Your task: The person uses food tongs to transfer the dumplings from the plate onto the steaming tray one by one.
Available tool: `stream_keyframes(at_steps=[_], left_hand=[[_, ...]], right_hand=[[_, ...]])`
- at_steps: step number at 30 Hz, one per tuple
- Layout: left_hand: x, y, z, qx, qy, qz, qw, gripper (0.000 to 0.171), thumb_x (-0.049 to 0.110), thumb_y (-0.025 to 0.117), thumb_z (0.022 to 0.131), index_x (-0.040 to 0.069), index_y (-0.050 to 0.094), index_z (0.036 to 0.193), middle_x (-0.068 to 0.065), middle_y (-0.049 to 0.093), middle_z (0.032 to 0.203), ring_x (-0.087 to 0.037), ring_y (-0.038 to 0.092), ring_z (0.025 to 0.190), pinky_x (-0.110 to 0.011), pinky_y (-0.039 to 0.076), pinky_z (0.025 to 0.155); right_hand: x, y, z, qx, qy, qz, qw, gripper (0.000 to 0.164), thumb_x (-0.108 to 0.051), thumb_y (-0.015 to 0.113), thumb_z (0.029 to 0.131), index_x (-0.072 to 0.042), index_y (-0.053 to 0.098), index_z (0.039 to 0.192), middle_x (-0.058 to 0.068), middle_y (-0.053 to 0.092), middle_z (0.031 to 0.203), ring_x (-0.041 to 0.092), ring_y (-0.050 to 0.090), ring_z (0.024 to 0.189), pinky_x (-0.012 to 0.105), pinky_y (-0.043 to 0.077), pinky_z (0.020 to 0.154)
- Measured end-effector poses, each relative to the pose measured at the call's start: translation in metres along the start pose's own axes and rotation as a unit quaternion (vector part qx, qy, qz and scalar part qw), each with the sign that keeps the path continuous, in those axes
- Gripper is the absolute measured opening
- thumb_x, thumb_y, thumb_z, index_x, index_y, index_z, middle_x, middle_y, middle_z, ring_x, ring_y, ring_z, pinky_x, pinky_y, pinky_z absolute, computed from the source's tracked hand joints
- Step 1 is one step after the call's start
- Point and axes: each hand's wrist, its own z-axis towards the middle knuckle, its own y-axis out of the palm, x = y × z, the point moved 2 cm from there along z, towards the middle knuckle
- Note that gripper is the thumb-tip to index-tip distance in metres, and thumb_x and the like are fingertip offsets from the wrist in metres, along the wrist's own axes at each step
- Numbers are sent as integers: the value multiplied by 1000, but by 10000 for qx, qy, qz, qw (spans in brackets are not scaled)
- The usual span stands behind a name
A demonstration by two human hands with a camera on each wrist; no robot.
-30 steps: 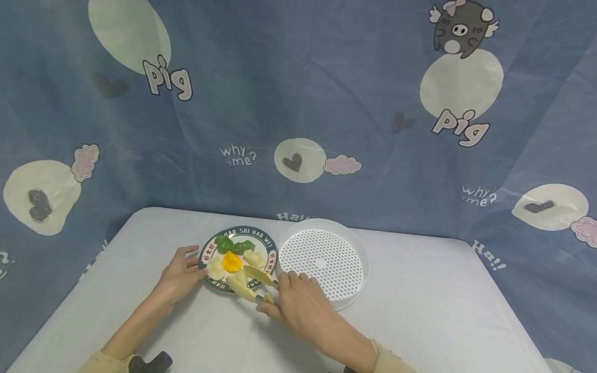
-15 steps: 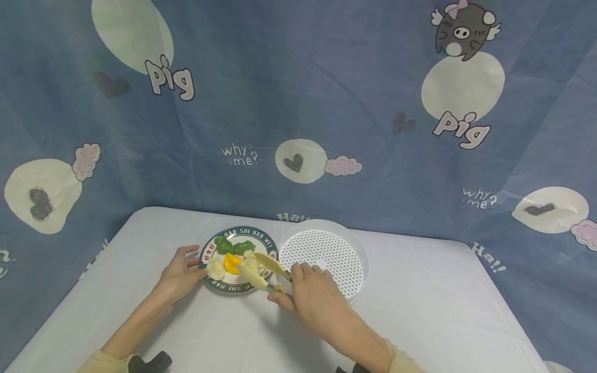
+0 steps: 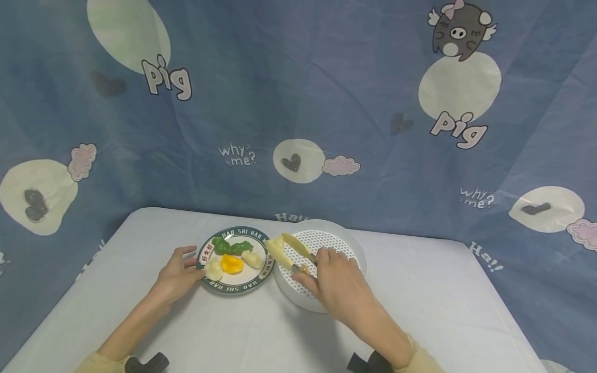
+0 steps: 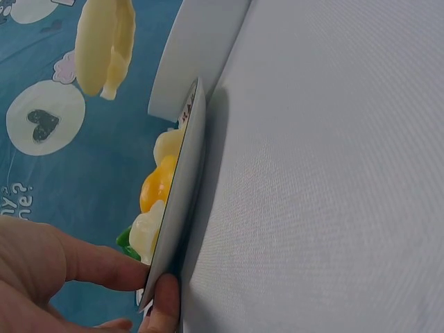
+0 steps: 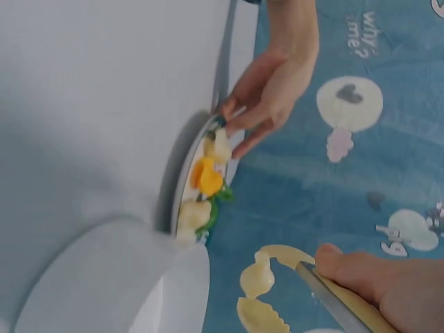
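Note:
My left hand (image 3: 176, 277) pinches the rim of a round plate (image 3: 237, 288) with a green lettered border, thumb above and a finger beneath. On it lie green pieces (image 3: 240, 247), a glossy yellow piece (image 3: 231, 264) and two pale, lumpy pieces (image 3: 252, 259). My right hand (image 3: 347, 287) grips tongs (image 3: 298, 245) with cream-yellow tips. A pale, lumpy piece (image 5: 257, 279) is held between those tips, raised over the left side of a white round sieve-like tray (image 3: 291, 294) full of small holes. Hand and tongs hide part of the tray's floor.
The plate and the tray stand side by side on a white-covered table (image 3: 420, 295). A blue printed cloth (image 3: 261, 93) hangs behind the table. Black bands (image 3: 146, 362) sit on both wrists.
The tongs have picked a pale piece off the plate, then moved right and up with it to over the tray. My left hand has kept its hold on the plate.

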Motion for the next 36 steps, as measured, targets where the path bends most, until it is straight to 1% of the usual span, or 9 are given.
stream_keyframes(at_steps=[4, 7, 9, 15, 19, 27, 31, 36], left_hand=[[-1, 0, 0, -11, -11, 23, 10000, 84, 9, 61, 103, -7, 10, 168, -44, 36, 161, -59, 45, 149, -68, 48, 118], [-1, -1, 0, -14, -18, 39, 10000, 85, 10, 62, 103, -6, 10, 169, -44, 36, 161, -59, 45, 149, -68, 48, 118], [-1, -1, 0, -10, -17, 38, 10000, 85, 10, 61, 104, -6, 10, 169, -44, 36, 162, -59, 44, 149, -68, 48, 118], [0, -2, -1, -16, -45, 44, 10000, 85, 11, 61, 104, -6, 9, 169, -43, 36, 162, -58, 44, 150, -68, 47, 119], [0, -2, -1, -30, -51, 37, 10000, 85, 11, 61, 104, -5, 8, 169, -43, 36, 162, -58, 43, 150, -69, 47, 119], [-1, -2, -1, -19, -30, 15, 10000, 85, 10, 61, 104, -6, 9, 169, -44, 36, 162, -58, 44, 150, -68, 48, 118], [-1, -2, -1, -24, 2, 7, 10000, 84, 10, 60, 104, -7, 9, 168, -44, 36, 162, -59, 44, 150, -69, 48, 119], [-1, -1, -1, -52, -16, -22, 10000, 84, 10, 60, 104, -6, 8, 169, -44, 35, 162, -59, 43, 150, -68, 47, 119]], right_hand=[[7, -2, 0, -17, 177, -86, 9998, 55, -56, 64, 104, -2, 62, 98, 2, 51, 73, 17, 48, 67, 34, 42, 61], [9, -2, -1, 27, 174, -193, 9997, 54, -57, 63, 104, -3, 61, 96, 0, 48, 71, 16, 44, 65, 31, 36, 59], [9, -2, -1, 53, 150, -261, 9995, 54, -57, 63, 104, -3, 61, 95, 0, 47, 71, 16, 43, 64, 30, 35, 58], [10, -1, 0, -35, 432, -180, 9989, 62, -64, 65, 100, -2, 60, 99, 2, 50, 75, 17, 45, 68, 32, 37, 61], [10, 0, 1, -67, 544, -129, 9984, 64, -67, 66, 98, -4, 59, 96, 2, 50, 74, 18, 45, 68, 32, 36, 62], [6, 1, 2, -156, 538, -22, 9984, 64, -67, 66, 98, -4, 60, 97, 2, 52, 75, 18, 46, 68, 35, 38, 64], [3, 2, 3, -184, 485, 1, 9987, 65, -68, 66, 98, -4, 61, 97, 2, 53, 77, 18, 47, 70, 38, 42, 66], [-5, 5, 6, -263, 433, 54, 9987, 65, -69, 66, 97, -4, 59, 95, 2, 50, 77, 18, 47, 69, 44, 49, 69]])
